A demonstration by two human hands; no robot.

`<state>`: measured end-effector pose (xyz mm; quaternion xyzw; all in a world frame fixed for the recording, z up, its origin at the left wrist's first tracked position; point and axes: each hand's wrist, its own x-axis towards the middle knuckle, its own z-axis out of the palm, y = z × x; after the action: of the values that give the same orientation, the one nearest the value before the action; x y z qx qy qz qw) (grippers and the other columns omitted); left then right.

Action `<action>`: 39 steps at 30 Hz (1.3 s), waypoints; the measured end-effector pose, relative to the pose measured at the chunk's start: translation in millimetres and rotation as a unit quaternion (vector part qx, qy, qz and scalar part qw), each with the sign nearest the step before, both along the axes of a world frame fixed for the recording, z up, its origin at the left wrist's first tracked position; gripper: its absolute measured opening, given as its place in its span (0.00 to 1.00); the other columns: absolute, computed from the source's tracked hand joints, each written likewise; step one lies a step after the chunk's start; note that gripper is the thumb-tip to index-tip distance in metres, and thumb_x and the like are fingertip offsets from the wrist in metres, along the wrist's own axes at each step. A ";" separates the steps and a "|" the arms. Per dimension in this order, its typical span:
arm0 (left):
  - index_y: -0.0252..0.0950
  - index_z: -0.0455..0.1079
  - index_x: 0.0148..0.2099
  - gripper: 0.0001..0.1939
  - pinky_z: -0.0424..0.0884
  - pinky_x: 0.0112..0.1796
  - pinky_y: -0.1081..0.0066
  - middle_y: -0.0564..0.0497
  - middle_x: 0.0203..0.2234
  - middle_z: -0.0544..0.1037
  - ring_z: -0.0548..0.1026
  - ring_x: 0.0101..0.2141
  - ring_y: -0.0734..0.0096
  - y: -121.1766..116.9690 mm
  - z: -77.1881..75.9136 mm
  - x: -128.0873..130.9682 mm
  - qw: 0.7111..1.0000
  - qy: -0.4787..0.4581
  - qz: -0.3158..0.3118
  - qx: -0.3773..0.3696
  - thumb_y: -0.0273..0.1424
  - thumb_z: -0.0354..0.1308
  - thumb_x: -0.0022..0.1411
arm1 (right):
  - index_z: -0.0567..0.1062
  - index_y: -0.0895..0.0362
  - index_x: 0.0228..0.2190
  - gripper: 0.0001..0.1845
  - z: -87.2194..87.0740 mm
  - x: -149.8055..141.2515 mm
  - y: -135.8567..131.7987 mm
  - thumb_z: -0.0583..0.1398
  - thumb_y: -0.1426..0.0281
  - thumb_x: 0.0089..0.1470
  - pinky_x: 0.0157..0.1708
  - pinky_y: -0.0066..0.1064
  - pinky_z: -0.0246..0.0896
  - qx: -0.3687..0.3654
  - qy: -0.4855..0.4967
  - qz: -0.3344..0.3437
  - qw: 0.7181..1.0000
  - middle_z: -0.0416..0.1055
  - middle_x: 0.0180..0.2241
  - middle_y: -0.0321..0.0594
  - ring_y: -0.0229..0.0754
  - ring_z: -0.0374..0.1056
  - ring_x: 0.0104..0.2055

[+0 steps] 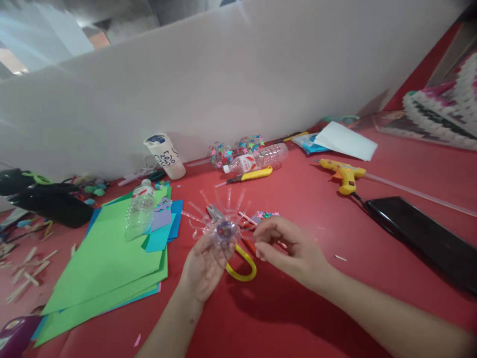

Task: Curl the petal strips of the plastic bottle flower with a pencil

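Observation:
My left hand holds the cut-off top of a clear plastic bottle, its neck ring facing me. Around the neck, narrow strips cut from the bottle splay outward. Just right of it, my right hand is closed, thumb and forefinger pinched at the end of one clear strip. Beneath the bottle top lie scissors with a yellow handle loop; their blades are partly hidden. Behind the right fingers, small star cut-outs lie on the red table.
Green sheets bear another cut bottle at left. At the back are a whole bottle, a yellow cutter and a white roll. A yellow glue gun and a black case lie at right.

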<state>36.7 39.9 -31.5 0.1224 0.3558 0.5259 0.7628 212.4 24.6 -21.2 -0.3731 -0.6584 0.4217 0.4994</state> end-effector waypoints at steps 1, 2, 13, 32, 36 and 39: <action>0.30 0.72 0.34 0.12 0.72 0.32 0.72 0.45 0.29 0.78 0.76 0.30 0.69 -0.1 0.1 0.0 1.000 -0.002 -0.002 -0.002 0.21 0.46 0.56 | 0.66 0.56 0.31 0.04 -1.4 -0.8 -1.1 0.56 0.74 0.48 0.25 0.27 0.62 0.024 -0.025 -0.008 0.999 0.67 0.22 0.34 0.35 0.64 0.23; 0.29 0.72 0.33 0.12 0.73 0.32 0.72 0.45 0.28 0.78 0.76 0.29 0.69 -0.2 0.2 -0.1 1.000 -0.003 -0.003 -0.003 0.21 0.46 0.56 | 0.67 0.55 0.32 0.05 -2.7 -1.7 -2.1 0.57 0.74 0.49 0.26 0.28 0.62 0.039 -0.040 -0.012 0.998 0.68 0.23 0.35 0.35 0.65 0.24; 0.30 0.71 0.39 0.13 0.72 0.35 0.69 0.45 0.31 0.78 0.76 0.31 0.69 0.7 -5.6 -1.0 0.999 -0.008 -0.021 0.028 0.21 0.46 0.57 | 0.72 0.58 0.29 0.03 1.6 -1.7 2.5 0.57 0.73 0.51 0.26 0.26 0.63 -0.126 0.155 0.111 0.973 0.69 0.22 0.35 0.33 0.65 0.23; 0.30 0.71 0.37 0.12 0.72 0.37 0.66 0.44 0.33 0.78 0.75 0.34 0.65 -0.9 -2.1 2.1 0.998 0.024 -0.025 0.046 0.22 0.47 0.57 | 0.66 0.58 0.27 0.05 1.3 -4.8 3.2 0.59 0.74 0.48 0.25 0.25 0.60 -0.180 0.190 0.115 0.958 0.67 0.20 0.32 0.31 0.63 0.22; 0.30 0.71 0.36 0.11 0.72 0.36 0.66 0.45 0.32 0.78 0.75 0.33 0.66 -1.3 -2.1 2.3 0.999 0.024 -0.017 0.030 0.22 0.47 0.57 | 0.66 0.58 0.27 0.04 1.4 -5.5 2.5 0.59 0.74 0.49 0.25 0.25 0.59 -0.174 0.170 0.112 0.964 0.66 0.20 0.32 0.31 0.63 0.23; 0.30 0.71 0.36 0.11 0.72 0.36 0.67 0.46 0.30 0.78 0.75 0.31 0.68 -1.4 -2.8 2.0 1.000 0.021 -0.004 0.016 0.21 0.47 0.56 | 0.66 0.57 0.29 0.04 0.7 -5.3 2.4 0.59 0.74 0.49 0.26 0.25 0.59 -0.157 0.160 0.114 0.968 0.66 0.22 0.32 0.31 0.62 0.24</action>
<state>38.7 38.4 -34.4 0.1474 0.3630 0.5255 0.7552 207.1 27.0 -20.5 -0.2970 -0.5340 0.6284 0.4814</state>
